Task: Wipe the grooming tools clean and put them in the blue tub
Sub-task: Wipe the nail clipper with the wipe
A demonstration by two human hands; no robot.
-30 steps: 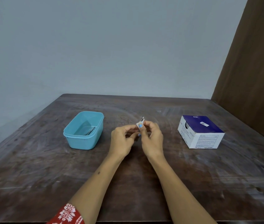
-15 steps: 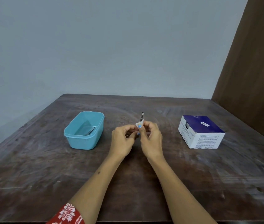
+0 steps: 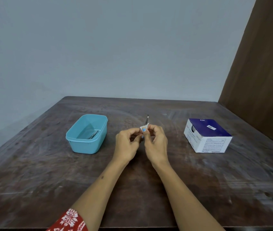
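Both hands meet above the tabletop [image 3: 149, 189]: right hand [image 3: 156, 144] fingers pinch a white wipe [image 3: 143, 127] around slim tweezers [image 3: 146, 120]; left hand [image 3: 126, 143] fingers curl onto their lower end.

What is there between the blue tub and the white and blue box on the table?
In the head view, the two hands, left hand and right hand, hold tweezers in a small white wipe between the blue tub and the box.

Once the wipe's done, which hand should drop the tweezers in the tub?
Left, probably. The blue tub sits on the left hand's side, and that hand grips the tweezers' lower end. The right hand pinches the white wipe round them and would have to cross over.
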